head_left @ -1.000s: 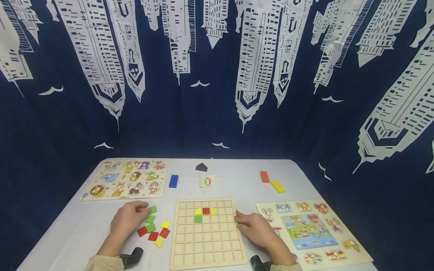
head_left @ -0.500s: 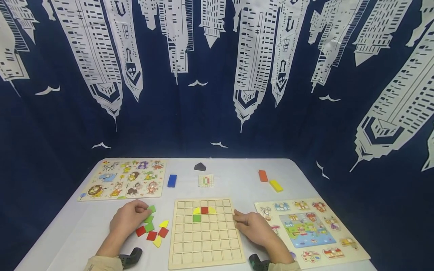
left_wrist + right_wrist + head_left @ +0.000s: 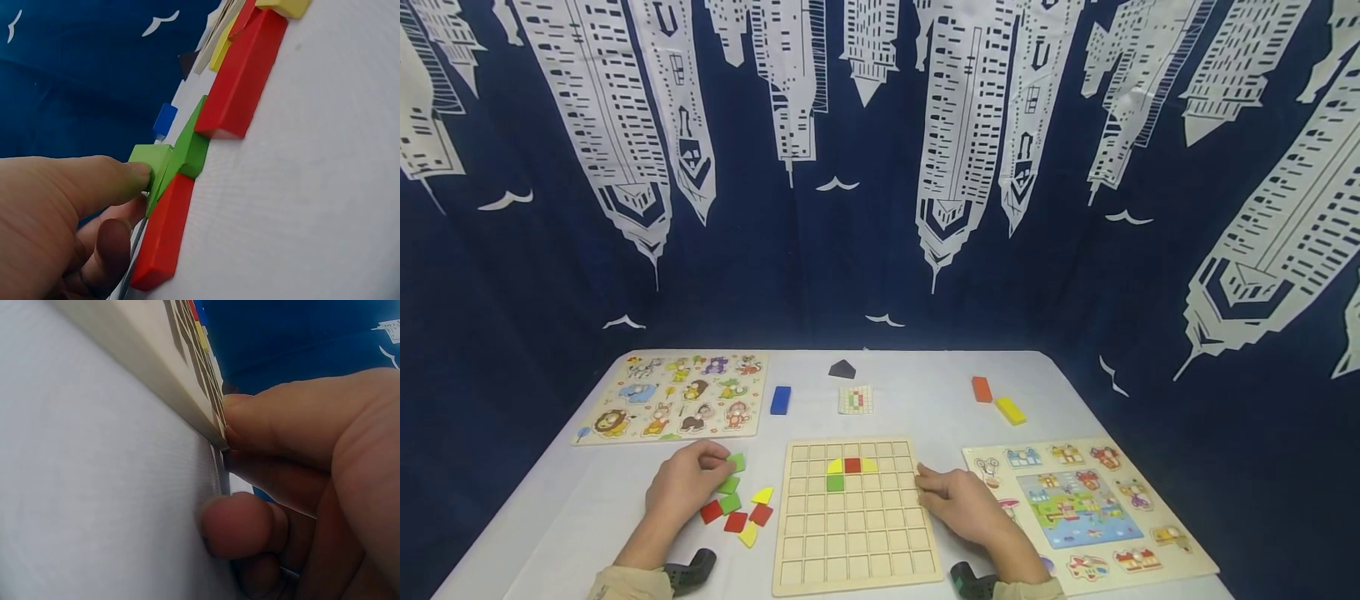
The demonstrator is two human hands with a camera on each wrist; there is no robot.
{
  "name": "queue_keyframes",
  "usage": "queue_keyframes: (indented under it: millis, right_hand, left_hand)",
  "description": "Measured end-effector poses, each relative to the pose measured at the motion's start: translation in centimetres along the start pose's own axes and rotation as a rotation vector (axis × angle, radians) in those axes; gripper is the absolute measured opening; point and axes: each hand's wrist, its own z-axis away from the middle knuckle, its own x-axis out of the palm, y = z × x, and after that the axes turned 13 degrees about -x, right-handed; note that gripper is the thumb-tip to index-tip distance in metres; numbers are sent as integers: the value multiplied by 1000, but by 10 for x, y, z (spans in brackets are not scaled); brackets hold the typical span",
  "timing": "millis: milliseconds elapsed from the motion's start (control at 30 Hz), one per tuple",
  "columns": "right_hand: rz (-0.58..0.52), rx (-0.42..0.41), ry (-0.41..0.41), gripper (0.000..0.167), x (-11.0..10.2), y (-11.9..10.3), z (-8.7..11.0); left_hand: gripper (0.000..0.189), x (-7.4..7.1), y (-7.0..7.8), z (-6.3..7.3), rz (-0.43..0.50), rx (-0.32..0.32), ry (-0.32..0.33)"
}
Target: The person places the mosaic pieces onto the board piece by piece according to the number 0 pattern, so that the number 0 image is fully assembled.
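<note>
My L hand (image 3: 679, 485) pinched the far green block (image 3: 738, 462), L of the grid board (image 3: 835, 547); R hand (image 3: 958, 502) pinched the board's R edge. Poss. snags: next green block (image 3: 728, 485) sat v. close, so a low lift might've dragged it; an R tug could've skewed the board.

Left hand (image 3: 681, 479): touches the farthest loose green square tile (image 3: 739, 462)
Right hand (image 3: 961, 502): on the right edge of the wooden grid board (image 3: 857, 523)
Far left: animal puzzle board (image 3: 717, 408)
Near right: vehicle puzzle board (image 3: 1150, 521)
</note>
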Motion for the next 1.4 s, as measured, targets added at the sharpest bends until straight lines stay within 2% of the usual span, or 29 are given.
queue_keyframes:
  millis: [300,500,667,867,1000,1133,1267,1400]
  right_hand:
    - [10,1,-1,33,-2,1,-1]
    - [7,3,-2,33,-2,1,-1]
    - [12,8,-1,33,-1,0,-1]
    - [8,13,-3,34,-1,-1,-2]
    - [7,9,-5,34,0,-2,-3]
    - [9,15,-5,34,1,-2,-4]
    - [16,22,-6,34,1,-2,-4]
    - [19,23,-3,33,1,-2,-2]
  left_hand:
    - [21,-1,5,1,48,4,12]
    - [24,3,10,4,184,-4,-32]
    - [25,9,23,15,315,-13,-114]
    - [19,26,45,38,379,-11,-175]
    - [13,41,58,55,386,49,-223]
    - [8,56,67,67,348,126,-269]
    - [8,68,72,73,247,217,-213]
    - [11,75,74,76,159,279,-176]
